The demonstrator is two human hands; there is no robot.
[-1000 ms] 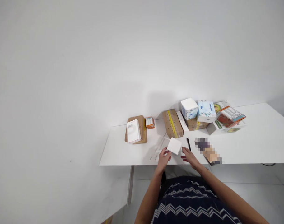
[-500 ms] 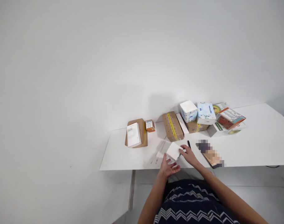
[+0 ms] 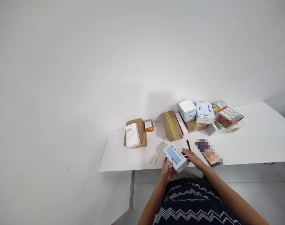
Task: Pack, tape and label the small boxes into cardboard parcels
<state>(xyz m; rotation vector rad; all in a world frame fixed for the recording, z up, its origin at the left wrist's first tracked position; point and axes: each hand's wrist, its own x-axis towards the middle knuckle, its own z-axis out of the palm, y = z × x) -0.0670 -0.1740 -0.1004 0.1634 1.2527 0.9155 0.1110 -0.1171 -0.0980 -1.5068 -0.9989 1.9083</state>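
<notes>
Both hands held a white box with a blue printed face (image 3: 176, 157) just above the near edge of the bench (image 3: 254, 143). The left hand (image 3: 167, 168) was curled under its near end, and the right hand (image 3: 192, 157) gripped its right side. A black pen (image 3: 188, 144) lay just beyond.
</notes>
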